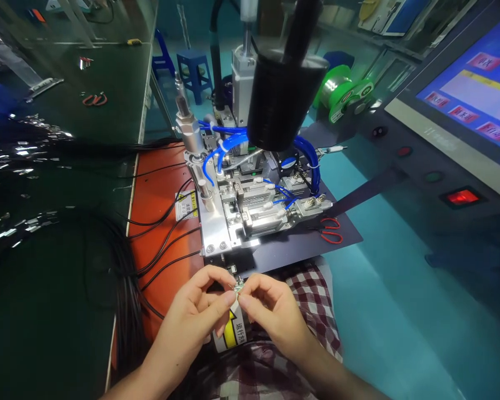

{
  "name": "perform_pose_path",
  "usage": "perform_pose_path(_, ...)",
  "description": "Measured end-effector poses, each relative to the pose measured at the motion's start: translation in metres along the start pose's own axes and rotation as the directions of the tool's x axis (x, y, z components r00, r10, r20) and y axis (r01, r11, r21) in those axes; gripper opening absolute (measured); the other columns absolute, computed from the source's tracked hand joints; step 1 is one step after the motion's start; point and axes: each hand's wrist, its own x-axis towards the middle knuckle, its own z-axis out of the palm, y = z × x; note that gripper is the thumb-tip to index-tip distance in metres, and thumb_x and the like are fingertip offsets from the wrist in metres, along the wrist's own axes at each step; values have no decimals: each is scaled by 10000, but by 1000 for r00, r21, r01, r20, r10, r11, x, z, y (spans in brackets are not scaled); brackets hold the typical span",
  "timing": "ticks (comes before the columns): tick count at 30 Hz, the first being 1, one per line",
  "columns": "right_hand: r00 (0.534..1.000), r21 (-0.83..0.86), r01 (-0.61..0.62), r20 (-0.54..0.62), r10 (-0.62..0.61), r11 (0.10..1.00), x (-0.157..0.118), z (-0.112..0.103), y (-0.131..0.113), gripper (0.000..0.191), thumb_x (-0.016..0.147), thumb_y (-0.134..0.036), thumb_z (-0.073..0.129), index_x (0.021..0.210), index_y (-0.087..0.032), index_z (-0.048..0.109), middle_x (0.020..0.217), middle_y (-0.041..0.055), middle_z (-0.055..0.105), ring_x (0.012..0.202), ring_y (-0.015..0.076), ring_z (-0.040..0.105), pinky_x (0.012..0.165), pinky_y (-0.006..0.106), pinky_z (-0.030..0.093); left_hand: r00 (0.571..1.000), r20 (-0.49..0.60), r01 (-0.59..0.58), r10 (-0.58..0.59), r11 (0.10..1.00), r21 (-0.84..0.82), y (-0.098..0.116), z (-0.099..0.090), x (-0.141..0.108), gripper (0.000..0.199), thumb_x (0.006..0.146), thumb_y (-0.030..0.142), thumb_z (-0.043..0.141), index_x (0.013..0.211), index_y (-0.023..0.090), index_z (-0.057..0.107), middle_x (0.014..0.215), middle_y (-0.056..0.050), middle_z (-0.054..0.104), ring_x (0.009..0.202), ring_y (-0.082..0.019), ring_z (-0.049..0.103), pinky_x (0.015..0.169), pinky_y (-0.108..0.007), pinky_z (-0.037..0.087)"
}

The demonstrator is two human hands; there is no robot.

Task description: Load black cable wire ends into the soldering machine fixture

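Note:
My left hand [200, 305] and my right hand [273, 314] meet fingertip to fingertip, low in the middle of the head view. Both are closed in a pinch, thumb against forefinger. A tiny metallic piece [238, 288] shows between the fingertips, too small to name. Just beyond the hands stands the metal machine [216, 233] with its cylinders and blue air hoses [229, 143]. Beneath the fingers is a label [233, 333] with yellow and black marks and printed characters.
Black cables [127, 289] run across the orange surface [154, 191] at the left. Red-handled scissors [331, 230] lie on the dark plate [291, 247]. A black funnel-like nozzle [285, 100] hangs above the machine. A control panel [454, 144] with a screen stands at the right.

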Motion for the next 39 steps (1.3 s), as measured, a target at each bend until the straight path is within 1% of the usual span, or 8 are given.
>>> perform_pose_path(6, 999, -49, -33, -40, 32, 998, -6, 13, -5, 143, 761, -251, 604, 673, -159, 537, 610, -35, 482, 563, 97, 395, 544, 242, 342, 995, -77, 58, -64, 995, -75, -4, 0, 2, 288, 794, 458, 626, 814, 201, 499, 442, 90, 342, 424, -61, 215, 411, -211, 127)
perform_pose_path(12, 995, -97, 17, -97, -27, 995, -5, 17, -5, 181, 768, -258, 598, 630, -170, 521, 596, -35, 485, 571, 100, 403, 546, 237, 345, 996, -34, 77, -79, 996, -53, 2, -2, 2, 300, 767, 455, 655, 872, 189, 567, 473, 97, 263, 438, -55, 179, 407, -195, 121)
perform_pose_path(16, 1000, -59, -4, -19, 3, 998, -1, 5, -7, 156, 764, -282, 631, 686, -164, 565, 622, -30, 503, 578, 102, 427, 551, 236, 356, 993, -24, 116, -118, 990, -76, 4, -3, 1, 270, 781, 448, 642, 814, 186, 590, 464, 91, 247, 444, -60, 159, 404, -203, 106)
perform_pose_path(20, 999, 162, -36, 0, 36, 986, 6, -4, -7, 194, 775, -353, 655, 748, -174, 587, 595, -54, 469, 526, 79, 386, 508, 217, 315, 991, 35, 134, -131, 986, -100, 8, -5, 0, 240, 813, 422, 609, 802, 183, 586, 443, 89, 274, 435, -59, 149, 398, -194, 103)
perform_pose_path(23, 998, 242, -61, 39, 53, 968, 9, -3, -6, 215, 758, -368, 684, 746, -172, 595, 561, -63, 454, 506, 72, 368, 499, 213, 297, 989, 61, 141, -135, 984, -106, 10, -7, 0, 235, 816, 411, 608, 800, 178, 581, 426, 92, 281, 421, -53, 141, 394, -188, 94)
perform_pose_path(32, 995, 170, -51, 98, 34, 984, 6, 3, -4, 274, 806, -430, 629, 729, -184, 538, 541, -64, 434, 509, 88, 349, 514, 242, 284, 982, 148, 141, -120, 980, -140, 10, -9, 1, 232, 815, 382, 623, 789, 156, 580, 419, 98, 301, 399, -35, 149, 403, -200, 87)
perform_pose_path(36, 980, 83, -32, 197, 15, 996, 9, -4, -10, 267, 853, -415, 570, 738, -182, 507, 564, -67, 412, 530, 85, 333, 520, 238, 277, 968, 213, 163, -134, 978, -126, 11, -10, 3, 219, 796, 353, 650, 769, 146, 583, 447, 98, 308, 390, -23, 171, 394, -191, 87)
perform_pose_path(39, 959, 57, -42, 282, 24, 998, 13, -11, -12, 244, 860, -385, 566, 745, -179, 504, 589, -66, 398, 536, 80, 319, 505, 230, 257, 972, 194, 153, -134, 985, -85, 10, -8, 3, 205, 787, 332, 658, 769, 141, 587, 452, 100, 310, 392, -22, 188, 389, -184, 97)
